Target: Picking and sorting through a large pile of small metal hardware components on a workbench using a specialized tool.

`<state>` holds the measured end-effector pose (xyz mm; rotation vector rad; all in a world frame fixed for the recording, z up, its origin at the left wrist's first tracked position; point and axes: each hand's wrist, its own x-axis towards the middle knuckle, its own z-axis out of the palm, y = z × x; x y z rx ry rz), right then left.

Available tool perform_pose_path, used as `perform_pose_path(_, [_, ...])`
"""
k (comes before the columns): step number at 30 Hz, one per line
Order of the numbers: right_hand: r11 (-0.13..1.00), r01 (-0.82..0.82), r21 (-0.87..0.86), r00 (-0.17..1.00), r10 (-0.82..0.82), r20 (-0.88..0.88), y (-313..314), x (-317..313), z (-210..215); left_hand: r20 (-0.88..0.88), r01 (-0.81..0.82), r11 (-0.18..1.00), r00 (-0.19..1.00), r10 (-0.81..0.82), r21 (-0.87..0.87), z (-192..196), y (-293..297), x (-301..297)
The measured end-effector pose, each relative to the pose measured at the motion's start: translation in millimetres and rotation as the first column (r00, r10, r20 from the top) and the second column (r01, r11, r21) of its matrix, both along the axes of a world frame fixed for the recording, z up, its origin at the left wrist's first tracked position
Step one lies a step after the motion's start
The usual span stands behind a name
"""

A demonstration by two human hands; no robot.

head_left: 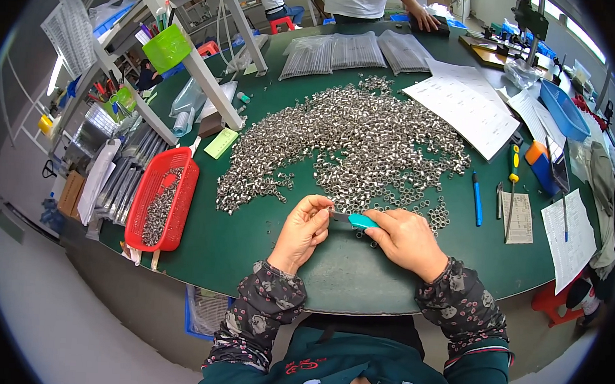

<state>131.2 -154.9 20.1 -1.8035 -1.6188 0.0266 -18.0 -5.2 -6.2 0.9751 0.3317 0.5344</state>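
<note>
My right hand (408,242) is closed round the teal handle of a small knife (362,221). Its dark blade points left and meets the fingertips of my left hand (301,235). Between thumb and forefinger that left hand pinches a small metal ring (330,208), mostly hidden by the fingers. Just beyond both hands spreads a big heap of small shiny metal rings (386,144) on the green tabletop (345,277). Several loose rings lie near the knife.
At the left edge stands a red plastic basket (134,218) with metal parts inside. Bundles of clear tubes (360,52) lie at the back. Paper sheets (465,106), a blue pen (477,199) and a yellow-handled screwdriver (514,164) are on the right. Another person (356,1) stands across the table.
</note>
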Motion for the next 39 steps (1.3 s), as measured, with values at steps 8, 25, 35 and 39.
perform_pose_path(8, [0.992,-0.098,-0.081,0.975,0.079,-0.21,0,2,-2,0.032,0.003,0.994,0.999,-0.006,0.107,-10,0,-1])
perform_pose_path(25, [0.985,0.038,0.168,0.945,-0.09,0.313,3,1,-3,-0.026,-0.034,0.999,0.999,0.035,0.034,-10,2,-2])
perform_pose_path(35, [0.974,-0.13,0.188,0.915,0.045,0.401,-2,-1,12,0.005,-0.069,0.99,0.998,0.07,-0.122,-9,6,-3])
perform_pose_path(39, [0.976,-0.142,0.162,0.877,0.049,0.478,-4,-7,14,0.055,-0.035,0.986,0.997,0.045,-0.162,-6,8,-4])
